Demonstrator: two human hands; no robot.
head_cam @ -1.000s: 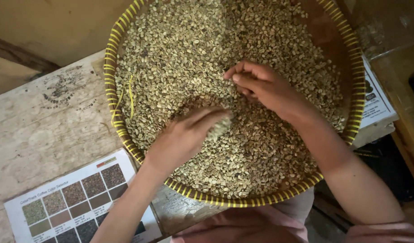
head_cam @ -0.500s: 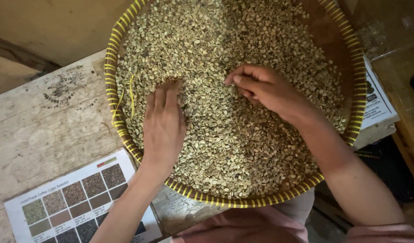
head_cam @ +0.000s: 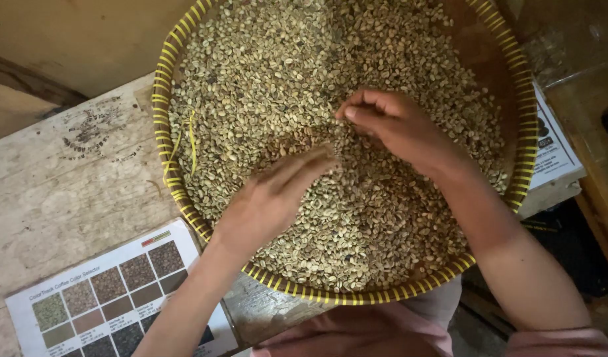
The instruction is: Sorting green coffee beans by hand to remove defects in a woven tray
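Note:
A big round woven tray [head_cam: 164, 99] with a yellow-banded rim holds a thick layer of pale green coffee beans [head_cam: 304, 66]. My left hand [head_cam: 271, 198] lies flat on the beans near the tray's middle, fingers stretched toward the right and blurred by motion. My right hand [head_cam: 396, 129] rests on the beans just to the right of it, fingers curled and pinched together at the tips; I cannot tell if a bean is between them. A bare brown patch of tray [head_cam: 472, 46] shows at the upper right.
The tray sits on a worn wooden table [head_cam: 66, 192]. A printed colour chart with bean swatches [head_cam: 112, 297] lies at the front left. Another printed sheet [head_cam: 552, 149] sticks out under the tray's right rim. A yellow strand [head_cam: 191, 142] lies among the beans on the left.
My left hand swept from the tray's left side back toward the middle, pushing beans to the right. My right hand stayed almost in place, fingers still curled.

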